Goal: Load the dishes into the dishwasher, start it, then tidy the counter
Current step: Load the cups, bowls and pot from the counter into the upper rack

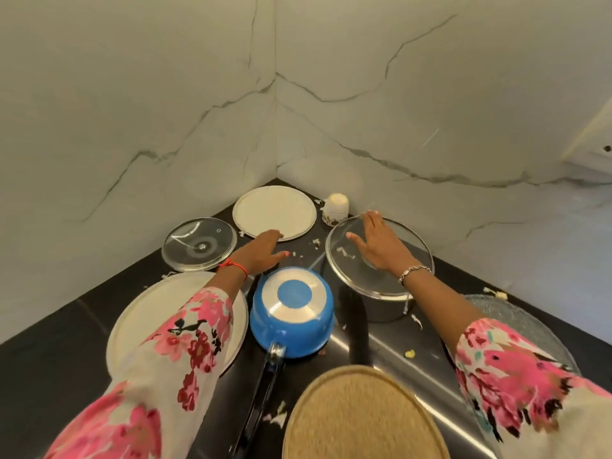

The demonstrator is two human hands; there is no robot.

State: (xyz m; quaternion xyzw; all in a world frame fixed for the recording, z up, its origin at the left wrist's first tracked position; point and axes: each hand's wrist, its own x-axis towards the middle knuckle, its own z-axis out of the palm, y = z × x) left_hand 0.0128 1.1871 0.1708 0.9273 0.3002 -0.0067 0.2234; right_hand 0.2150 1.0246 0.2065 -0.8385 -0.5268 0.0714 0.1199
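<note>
- Your right hand [377, 241] lies flat on the large glass lid [351, 273], fingers spread and straight, gripping nothing; the lid sits on a steel pot [384, 309] at the right of the black counter [49, 359].
- Your left hand [261, 250] reaches forward with fingers extended, fingertips at the near rim of the far white plate [273, 210] in the corner.
- Between your arms, a blue saucepan [291, 309] rests upside down, its dark handle pointing toward you.
- A second white plate [142, 319] lies under your left sleeve; a smaller glass lid [198, 245] lies just beyond it.
- An upturned cup [336, 210] stands behind the pot.
- Food scraps [316, 243] dot the counter; a woven mat [361, 415] fills the near edge.
</note>
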